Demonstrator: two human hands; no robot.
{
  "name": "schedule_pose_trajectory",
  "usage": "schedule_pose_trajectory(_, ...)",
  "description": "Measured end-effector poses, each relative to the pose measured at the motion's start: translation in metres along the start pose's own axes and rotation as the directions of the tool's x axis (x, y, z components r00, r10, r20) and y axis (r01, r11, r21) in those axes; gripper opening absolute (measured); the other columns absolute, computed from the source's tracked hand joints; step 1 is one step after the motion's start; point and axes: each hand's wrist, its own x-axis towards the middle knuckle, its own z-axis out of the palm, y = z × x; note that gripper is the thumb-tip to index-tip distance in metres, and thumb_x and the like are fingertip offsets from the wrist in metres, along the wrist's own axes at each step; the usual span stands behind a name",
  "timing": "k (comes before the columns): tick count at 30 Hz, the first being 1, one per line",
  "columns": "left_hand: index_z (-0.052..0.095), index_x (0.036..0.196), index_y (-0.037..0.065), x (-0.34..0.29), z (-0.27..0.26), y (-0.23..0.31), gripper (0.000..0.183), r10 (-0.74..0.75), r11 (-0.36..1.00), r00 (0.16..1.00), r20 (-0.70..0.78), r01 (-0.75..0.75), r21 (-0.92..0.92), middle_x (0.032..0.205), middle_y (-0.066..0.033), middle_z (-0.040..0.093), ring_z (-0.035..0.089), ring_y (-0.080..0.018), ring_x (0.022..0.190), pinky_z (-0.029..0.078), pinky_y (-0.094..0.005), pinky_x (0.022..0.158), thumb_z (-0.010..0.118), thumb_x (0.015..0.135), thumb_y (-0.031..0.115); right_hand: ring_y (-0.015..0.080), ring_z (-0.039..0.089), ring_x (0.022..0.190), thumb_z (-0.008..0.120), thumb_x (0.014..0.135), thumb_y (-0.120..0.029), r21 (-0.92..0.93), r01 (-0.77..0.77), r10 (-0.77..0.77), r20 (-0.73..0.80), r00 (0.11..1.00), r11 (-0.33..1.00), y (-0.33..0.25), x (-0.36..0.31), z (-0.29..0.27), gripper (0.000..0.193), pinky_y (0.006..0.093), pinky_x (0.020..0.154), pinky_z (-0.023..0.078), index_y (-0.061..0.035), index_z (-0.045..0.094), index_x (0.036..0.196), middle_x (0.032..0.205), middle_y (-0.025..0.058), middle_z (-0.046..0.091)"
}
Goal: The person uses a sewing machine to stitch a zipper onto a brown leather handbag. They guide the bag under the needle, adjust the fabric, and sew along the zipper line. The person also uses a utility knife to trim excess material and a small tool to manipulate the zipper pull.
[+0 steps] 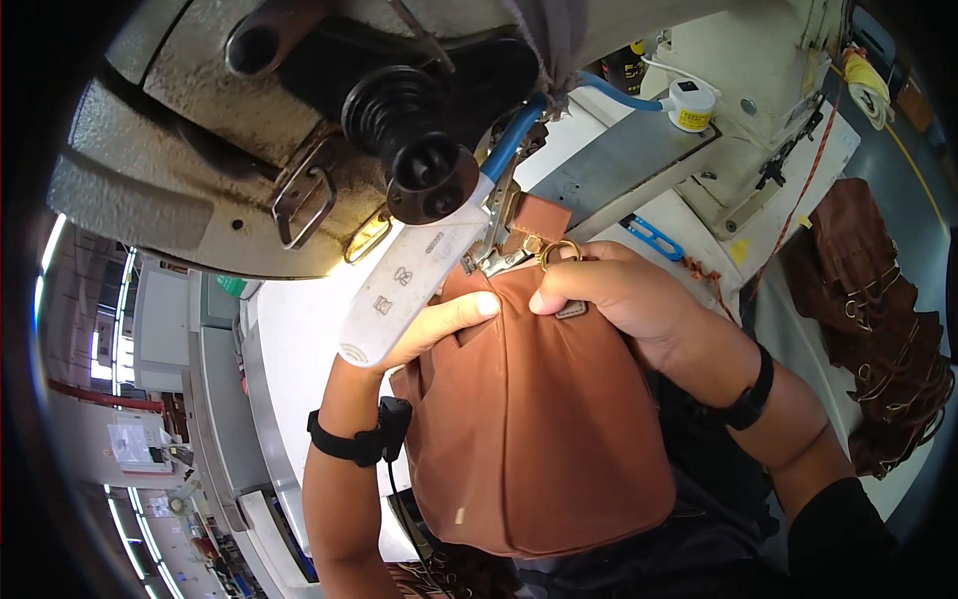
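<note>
A brown leather bag (539, 429) with a raised seam down its middle hangs toward my lap, its upper end under the sewing machine (230, 130). My left hand (439, 329) grips the bag's left side, thumb pressed on the leather near the seam; its other fingers are hidden behind the bag and a white lamp (409, 285). On the right, my right hand (629, 295) pinches the upper edge, thumb on top. Beside that thumb sit a brass ring (561, 254) and a small stitched tab (572, 309). The metal presser parts (499, 262) meet the leather just beyond both thumbs.
Blue thread snips (654, 238) lie on the white table (299, 369) to the right. A pile of dark brown leather pieces with brass rings (873, 329) rests at the far right. The machine's base (619, 165) and a small white bottle-like container (691, 105) stand behind.
</note>
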Motion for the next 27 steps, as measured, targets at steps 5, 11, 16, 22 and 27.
schedule_pose_trajectory(5,0.074,0.085,0.005,0.002,-0.003,0.013,0.035,0.126,0.991,0.992,-0.031,-0.125,0.049,0.073,0.0034,0.064,0.054,-0.0048,0.066,0.042,-0.0233,0.060,0.084,0.091,0.038,0.0031,0.051,0.072,0.073,0.089,-0.016,-0.255,0.110,-0.133,-0.075,0.988,0.961,-0.005,-0.001,0.002,0.012,0.0244,0.065,0.039,-0.0046,0.070,0.086,0.080,-0.0048,0.062)
schedule_pose_trajectory(11,0.072,0.083,0.006,0.001,-0.004,0.009,0.034,0.051,0.999,0.997,-0.063,-0.051,-0.002,0.075,0.0021,0.066,0.055,-0.0060,0.067,0.041,-0.0244,0.059,0.083,0.092,0.036,0.0092,0.038,0.054,0.073,0.087,-0.023,-0.769,0.295,-0.445,0.014,0.895,0.567,-0.017,-0.007,-0.004,0.033,0.0358,0.050,0.033,0.0004,0.057,0.070,0.055,0.0019,0.045)
schedule_pose_trajectory(16,0.067,0.122,0.006,0.000,-0.008,0.012,0.048,0.022,0.998,0.999,-0.043,-0.025,-0.059,0.107,-0.0066,0.070,0.062,-0.0141,0.096,0.049,-0.0311,0.085,0.087,0.089,0.035,0.0192,0.040,0.050,0.073,0.084,-0.023,-0.903,0.238,-0.528,0.015,0.849,0.358,-0.033,-0.006,0.009,0.040,0.0406,0.051,0.035,0.0030,0.047,0.067,0.056,0.0152,0.042)
schedule_pose_trajectory(22,0.064,0.141,0.004,0.003,-0.011,0.016,0.065,0.111,0.994,0.993,-0.045,-0.111,0.021,0.123,-0.0085,0.073,0.064,-0.0183,0.110,0.052,-0.0347,0.098,0.088,0.088,0.034,0.0401,0.063,0.064,0.074,0.084,-0.027,-0.972,0.154,-0.575,0.025,0.818,0.178,-0.037,-0.005,0.014,0.033,0.0488,0.061,0.048,0.0021,0.060,0.078,0.071,0.0215,0.063)
schedule_pose_trajectory(27,0.062,0.141,0.004,0.004,-0.011,0.018,0.066,0.124,0.992,0.991,-0.046,-0.124,0.004,0.124,-0.0097,0.071,0.063,-0.0188,0.109,0.052,-0.0353,0.098,0.088,0.087,0.032,0.0389,0.069,0.075,0.078,0.084,-0.031,-0.995,0.102,-0.670,0.089,0.737,-0.019,-0.030,-0.007,0.015,0.032,0.0485,0.070,0.052,-0.0017,0.065,0.090,0.081,0.0158,0.070)
